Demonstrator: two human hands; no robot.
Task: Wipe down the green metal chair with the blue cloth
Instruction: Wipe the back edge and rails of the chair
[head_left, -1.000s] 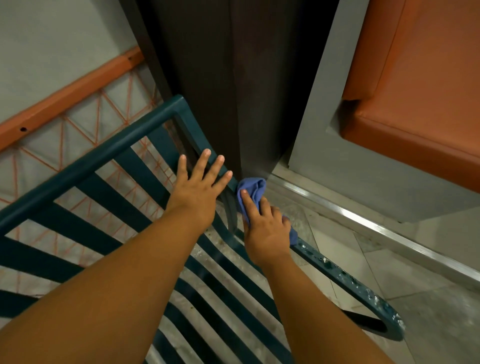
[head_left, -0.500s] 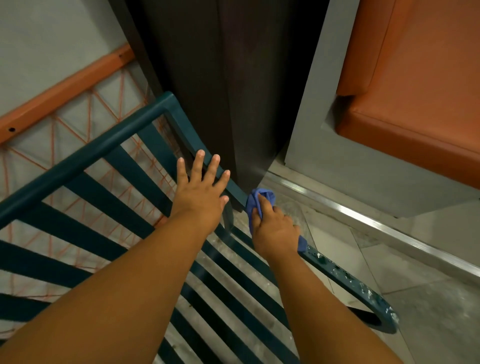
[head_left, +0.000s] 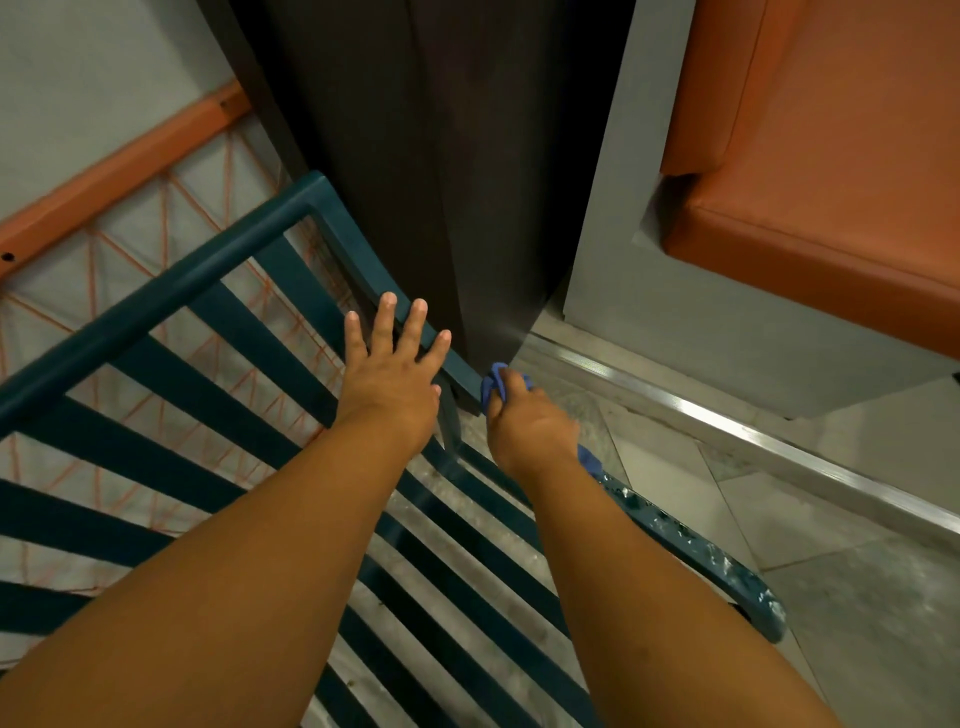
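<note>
Dark panel (head_left: 441, 182) beside chair (head_left: 171, 291), cloth (head_left: 491, 387)

Your right hand (head_left: 530, 431) covers most of blue cloth (head_left: 491, 387); only bunched ends peek out. Green chair (head_left: 171, 291) seat slats run off left, bottom edges. Chair legs unseen.

Left hand (head_left: 390, 375) flat, fingers spread; right hand (head_left: 530, 423) curled in closed grip.

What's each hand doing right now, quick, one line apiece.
Left hand: open, fingers spread, flat on the green chair frame, holding nothing.
Right hand: closed on the blue cloth, pressed to the armrest.
</note>
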